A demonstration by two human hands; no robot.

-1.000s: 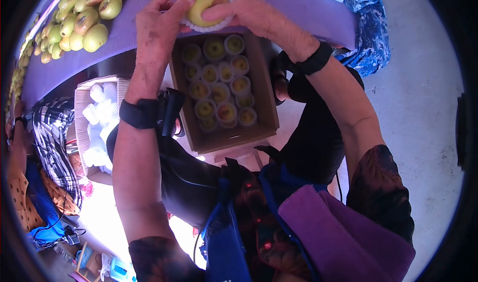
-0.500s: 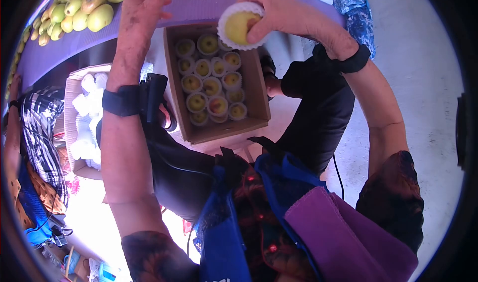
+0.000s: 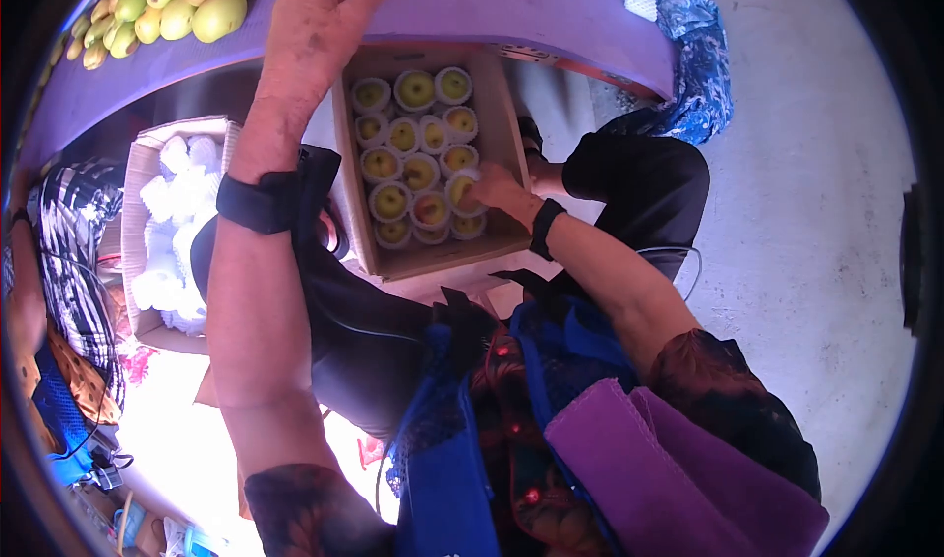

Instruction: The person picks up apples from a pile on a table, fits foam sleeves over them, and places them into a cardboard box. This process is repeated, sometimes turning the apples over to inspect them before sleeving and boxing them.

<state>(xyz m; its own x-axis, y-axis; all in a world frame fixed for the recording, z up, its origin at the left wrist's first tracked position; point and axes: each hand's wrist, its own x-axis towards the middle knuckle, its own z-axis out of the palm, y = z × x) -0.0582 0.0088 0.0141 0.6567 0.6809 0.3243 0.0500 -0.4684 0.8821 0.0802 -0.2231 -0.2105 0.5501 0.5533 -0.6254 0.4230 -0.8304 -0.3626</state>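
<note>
My right hand is down inside the cardboard box, at its right side. Its fingers are closed around a yellow-green apple in a white foam sleeve. Several more sleeved apples, such as a larger green one, sit in the box with their tops showing. My left hand is raised over the purple-covered table, close to its near edge. The thumb is stretched out, and the frame's top edge cuts off part of the fingers. No object shows in that hand.
Loose green and yellow apples are heaped at the table's left. A second carton full of white foam sleeves stands left of my left forearm. A blue patterned cloth or bag hangs at the table's right end. Another person's arm is at far left.
My right hand has come down from above the box with the sleeved apple, which now sits among the others at the right side. My left hand has shifted slightly right.
</note>
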